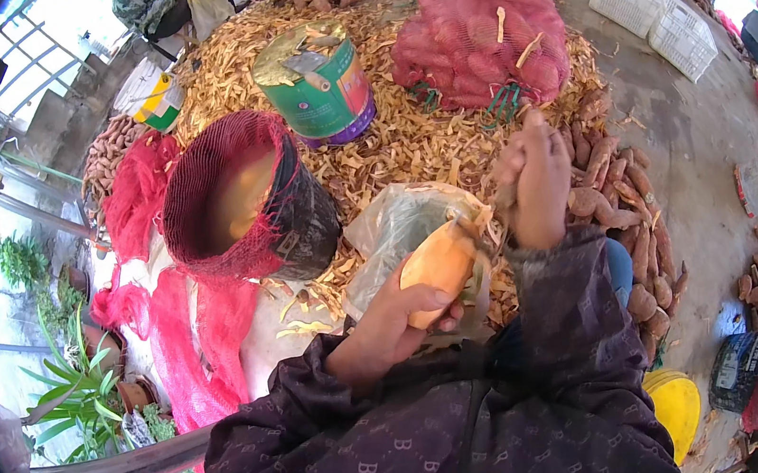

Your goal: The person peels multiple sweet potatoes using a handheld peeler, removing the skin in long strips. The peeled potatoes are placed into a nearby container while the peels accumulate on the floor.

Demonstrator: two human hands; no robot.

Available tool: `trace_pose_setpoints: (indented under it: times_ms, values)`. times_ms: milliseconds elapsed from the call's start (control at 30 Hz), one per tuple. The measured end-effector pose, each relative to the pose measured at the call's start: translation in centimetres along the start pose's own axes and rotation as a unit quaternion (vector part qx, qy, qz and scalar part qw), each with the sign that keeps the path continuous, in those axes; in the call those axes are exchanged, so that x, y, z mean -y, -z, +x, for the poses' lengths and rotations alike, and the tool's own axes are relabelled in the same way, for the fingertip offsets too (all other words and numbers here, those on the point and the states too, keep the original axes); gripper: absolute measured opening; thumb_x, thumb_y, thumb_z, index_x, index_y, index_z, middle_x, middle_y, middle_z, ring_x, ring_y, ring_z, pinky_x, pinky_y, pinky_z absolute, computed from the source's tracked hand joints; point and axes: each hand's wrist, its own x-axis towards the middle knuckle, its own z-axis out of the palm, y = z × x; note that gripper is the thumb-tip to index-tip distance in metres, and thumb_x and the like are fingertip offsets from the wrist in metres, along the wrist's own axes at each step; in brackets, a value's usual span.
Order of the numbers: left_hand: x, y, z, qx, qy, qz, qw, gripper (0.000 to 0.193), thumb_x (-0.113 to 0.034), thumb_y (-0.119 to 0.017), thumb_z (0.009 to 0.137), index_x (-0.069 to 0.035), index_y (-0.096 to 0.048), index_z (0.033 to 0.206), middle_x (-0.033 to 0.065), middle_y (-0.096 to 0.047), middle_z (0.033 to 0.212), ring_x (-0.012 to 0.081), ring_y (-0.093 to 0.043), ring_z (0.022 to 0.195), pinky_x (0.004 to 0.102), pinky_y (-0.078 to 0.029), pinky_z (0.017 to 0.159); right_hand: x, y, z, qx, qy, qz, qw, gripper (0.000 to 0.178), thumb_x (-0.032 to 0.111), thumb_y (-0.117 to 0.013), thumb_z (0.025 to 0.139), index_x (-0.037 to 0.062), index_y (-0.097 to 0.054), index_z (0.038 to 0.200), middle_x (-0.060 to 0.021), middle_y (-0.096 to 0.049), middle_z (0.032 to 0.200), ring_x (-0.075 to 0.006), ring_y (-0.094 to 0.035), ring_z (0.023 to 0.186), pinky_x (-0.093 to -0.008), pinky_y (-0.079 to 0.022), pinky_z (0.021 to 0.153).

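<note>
My left hand is wrapped round the lower end of a large sweet potato, mostly peeled to bright orange flesh. Strips of peel hang by its upper right side. Raised to the right of it, my right hand is curled closed and partly blurred; I cannot make out what it grips. Under the sweet potato lies a clear plastic bag. Peelings cover the ground in front of me, and unpeeled sweet potatoes are heaped by my right arm.
A dark bucket lined with red netting holds cloudy liquid on the left. Beyond it stands a green tub. Full red mesh sacks lie at the back, with white crates to their right. A yellow lid or bucket is at lower right.
</note>
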Motion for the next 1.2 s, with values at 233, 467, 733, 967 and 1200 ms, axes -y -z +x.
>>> trace_pose_setpoints:
  times_ms: [233, 467, 733, 967, 1200]
  values:
    - [0.3, 1.2, -0.3, -0.019, -0.030, 0.079, 0.996, 0.069, -0.009, -0.066, 0.074, -0.006, -0.036, 0.136, 0.0105, -0.055, 0.107, 0.0200, -0.057, 0.077, 0.0283, -0.045, 0.056, 0.3, 2.0, 0.5, -0.029, 0.008, 0.008, 1.000, 0.022, 0.026, -0.052, 0.097, 0.0093, -0.041, 0.089, 0.0010, -0.044, 0.065, -0.0080, -0.042, 0.048, -0.0238, -0.036, 0.038]
    - [-0.1, 0.1, 0.4, -0.092, -0.116, 0.255, 0.956, 0.066, -0.002, -0.069, 0.080, -0.004, -0.033, 0.135, 0.0098, -0.060, 0.096, 0.0165, -0.062, 0.069, 0.0270, -0.051, 0.051, -0.6, -1.0, -1.6, 0.048, -0.023, 0.034, 0.998, 0.019, 0.022, -0.053, 0.096, 0.0093, -0.040, 0.092, -0.0019, -0.044, 0.072, -0.0082, -0.044, 0.053, -0.0241, -0.039, 0.042]
    - [-0.3, 0.1, -0.1, -0.142, -0.151, 0.416, 0.885, 0.068, -0.004, -0.073, 0.078, -0.002, -0.034, 0.134, 0.0114, -0.057, 0.110, 0.0177, -0.061, 0.092, 0.0297, -0.052, 0.074, 0.6, -1.0, -1.7, -0.087, 0.029, 0.016, 0.996, 0.022, 0.024, -0.052, 0.097, 0.0089, -0.043, 0.084, 0.0022, -0.042, 0.063, -0.0075, -0.040, 0.050, -0.0224, -0.036, 0.042]
    - [-0.6, 0.2, -0.1, -0.117, -0.260, 0.549, 0.786, 0.068, -0.007, -0.075, 0.076, -0.003, -0.038, 0.132, 0.0131, -0.054, 0.120, 0.0197, -0.054, 0.111, 0.0321, -0.044, 0.094, -1.0, 2.3, 1.9, -0.181, 0.064, -0.091, 0.977, 0.021, 0.025, -0.053, 0.097, 0.0088, -0.041, 0.093, -0.0007, -0.046, 0.070, -0.0085, -0.045, 0.054, -0.0238, -0.042, 0.045]
    - [-1.1, 1.1, 0.5, -0.163, -0.349, 0.640, 0.665, 0.063, -0.005, -0.076, 0.072, -0.003, -0.045, 0.127, 0.0151, -0.056, 0.116, 0.0274, -0.057, 0.107, 0.0335, -0.046, 0.090, -0.2, -3.2, -3.9, 0.007, 0.018, 0.055, 0.998, 0.022, 0.025, -0.051, 0.098, 0.0105, -0.044, 0.083, 0.0017, -0.043, 0.068, -0.0062, -0.041, 0.055, -0.0223, -0.038, 0.045]
